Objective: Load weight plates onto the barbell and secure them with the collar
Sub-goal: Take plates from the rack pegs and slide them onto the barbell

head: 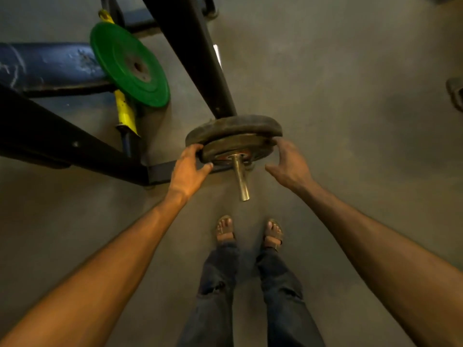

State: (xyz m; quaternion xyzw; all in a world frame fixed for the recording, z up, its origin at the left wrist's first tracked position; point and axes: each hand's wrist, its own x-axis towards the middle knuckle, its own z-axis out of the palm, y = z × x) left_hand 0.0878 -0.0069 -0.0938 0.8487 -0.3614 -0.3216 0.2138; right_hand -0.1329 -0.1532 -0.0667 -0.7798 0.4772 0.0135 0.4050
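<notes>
The barbell's steel sleeve point(241, 177) points toward me, its end bare. Two dark plates sit on it: a larger worn plate point(233, 127) behind, and a smaller plate point(234, 146) in front of it. My left hand point(189, 167) grips the smaller plate's left rim, fingers curled over the edge. My right hand point(288, 162) holds its right rim with the fingertips, thumb spread toward the sleeve. No collar is in view.
A green plate point(129, 65) hangs on a yellow peg point(125, 111) at left, beside a blue padded bench point(47, 65). Black rack beams point(195, 53) run behind the plates and across the left. My sandalled feet point(249, 232) stand on the grey floor below the sleeve.
</notes>
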